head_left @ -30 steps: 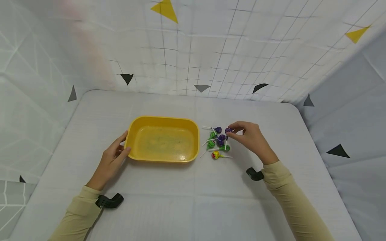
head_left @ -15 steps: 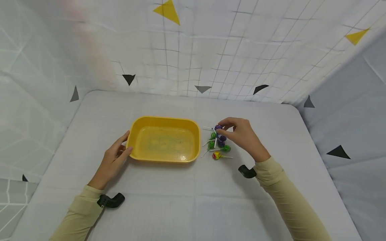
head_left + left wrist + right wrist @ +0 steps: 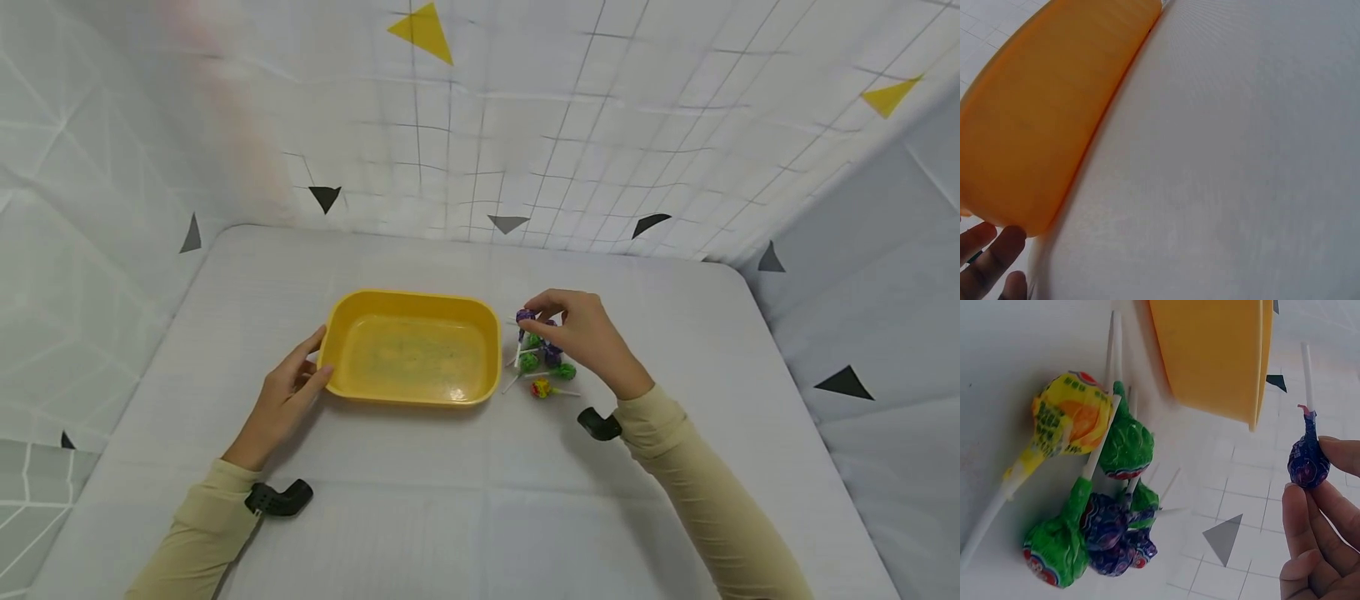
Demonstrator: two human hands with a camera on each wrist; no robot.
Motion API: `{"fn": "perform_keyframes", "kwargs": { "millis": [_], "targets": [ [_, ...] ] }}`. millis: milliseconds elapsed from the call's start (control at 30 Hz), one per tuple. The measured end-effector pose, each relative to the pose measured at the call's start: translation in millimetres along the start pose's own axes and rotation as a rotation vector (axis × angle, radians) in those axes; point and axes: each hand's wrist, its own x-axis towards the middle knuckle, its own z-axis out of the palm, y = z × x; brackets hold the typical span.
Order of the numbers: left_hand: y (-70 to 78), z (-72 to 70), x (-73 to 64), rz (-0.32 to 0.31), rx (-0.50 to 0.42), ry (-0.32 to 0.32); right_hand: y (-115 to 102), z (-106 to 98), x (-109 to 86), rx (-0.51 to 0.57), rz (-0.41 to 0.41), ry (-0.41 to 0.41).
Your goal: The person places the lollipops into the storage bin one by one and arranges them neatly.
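The yellow plastic tray (image 3: 491, 350) stands left of the middle of the table, nothing lying in it. At its left end my left hand (image 3: 279, 404) holds the rim, thumb over the edge; in the left wrist view a few fingertips (image 3: 1013, 240) touch its outer wall. My right hand (image 3: 581, 333) pinches a purple-wrapped lollipop (image 3: 1309, 464) by its head above the table, stick hanging down in the head view. Beneath lies a loose pile: green lollipops (image 3: 566, 372), purple lollipops (image 3: 1107, 522) partly hidden by others, and a yellow lollipop (image 3: 541, 388) nearest the front.
A white cloth covers the table (image 3: 420, 508). Behind it hangs a white sheet (image 3: 495, 150) with grid lines and triangle marks, and grey-white sheets close in both sides. The pile lies close to the tray's right end.
My right hand has moved left with the purple lollipop, over the pile toward the tray's right end. My left hand stays at the tray's left end.
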Motion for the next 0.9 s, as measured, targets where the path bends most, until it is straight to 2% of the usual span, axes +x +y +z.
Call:
{"fn": "perform_keyframes", "kwargs": {
  "millis": [400, 900],
  "targets": [
    [-1.5, -0.7, 0.3, 0.025, -0.008, 0.005, -12, 11, 10.3, 0.013, -0.018, -0.016],
    [-2.0, 0.2, 0.5, 0.020, -0.005, 0.006, -30, 23, 25.2, 0.047, -0.053, -0.057]
  ]
}}
